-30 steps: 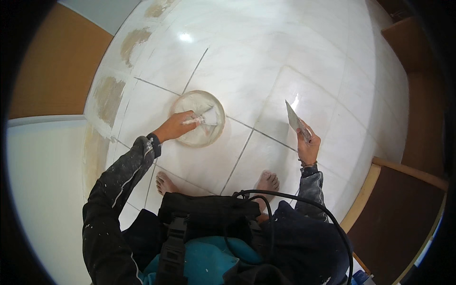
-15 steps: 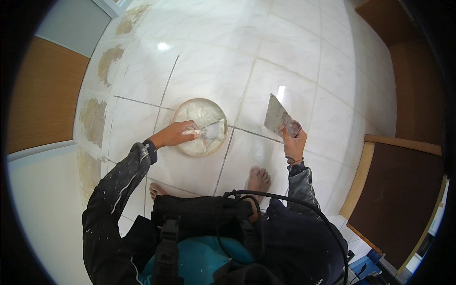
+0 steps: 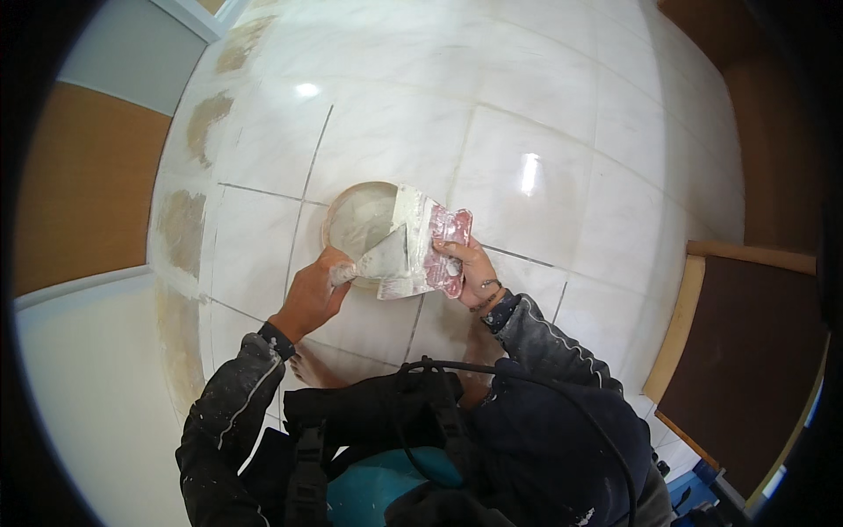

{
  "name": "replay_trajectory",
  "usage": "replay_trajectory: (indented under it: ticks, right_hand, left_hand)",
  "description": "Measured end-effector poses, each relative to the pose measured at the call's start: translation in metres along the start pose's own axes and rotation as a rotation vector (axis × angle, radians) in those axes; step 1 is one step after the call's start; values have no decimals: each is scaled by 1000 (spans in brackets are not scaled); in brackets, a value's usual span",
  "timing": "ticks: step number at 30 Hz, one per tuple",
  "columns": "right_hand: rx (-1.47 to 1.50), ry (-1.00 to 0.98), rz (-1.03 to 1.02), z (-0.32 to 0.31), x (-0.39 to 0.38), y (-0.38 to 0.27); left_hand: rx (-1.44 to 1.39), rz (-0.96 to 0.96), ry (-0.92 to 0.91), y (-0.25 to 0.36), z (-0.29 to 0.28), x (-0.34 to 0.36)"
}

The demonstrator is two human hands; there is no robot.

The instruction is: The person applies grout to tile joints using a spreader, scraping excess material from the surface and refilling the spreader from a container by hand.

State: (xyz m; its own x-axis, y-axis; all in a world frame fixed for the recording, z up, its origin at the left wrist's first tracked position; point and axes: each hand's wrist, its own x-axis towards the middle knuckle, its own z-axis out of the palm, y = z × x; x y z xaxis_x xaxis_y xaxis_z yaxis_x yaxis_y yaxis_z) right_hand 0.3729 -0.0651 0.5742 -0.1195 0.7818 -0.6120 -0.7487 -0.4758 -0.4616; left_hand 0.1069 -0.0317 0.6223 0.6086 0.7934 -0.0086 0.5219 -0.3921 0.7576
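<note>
My left hand [image 3: 309, 292] is closed on the handle of a small scraper [image 3: 385, 256], its blade coated in pale paste and laid against a wider putty knife [image 3: 409, 206]. My right hand [image 3: 470, 272] grips that wide knife by its red, paste-smeared back, holding it level, with thick white paste across the blade. Both tools are over a round tub [image 3: 342, 199], partly hidden beneath them, on the white tiled floor [image 3: 527, 114].
Along the left, rough beige patches [image 3: 183, 228] run beside a wooden panel [image 3: 97, 176] and white surface [image 3: 83, 386]. Wooden furniture with a dark panel [image 3: 742, 369] stands at right, brown boards [image 3: 764, 176] behind it. My feet [image 3: 316, 364] are below the tub.
My right hand has brought the wide knife leftward from beside the tub to over it, now carrying white paste. My left hand has lifted the small scraper from inside the tub onto that blade.
</note>
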Motion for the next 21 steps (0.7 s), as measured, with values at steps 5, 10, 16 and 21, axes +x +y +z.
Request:
replay_trajectory:
  ticks: [5,10,16,21]
  right_hand:
    - [103,-132,92,20,-6,14]
    - [116,-205,95,28,-17,16]
    - [142,-207,52,15,-20,12]
    - [91,-184,-108,18,-8,-3]
  left_hand:
    - [140,109,37,9,-7,-18]
    - [317,135,69,0,-11,-39]
    - [345,-27,62,-4,-17,-56]
    - [-67,-454,18,-1,-28,-72]
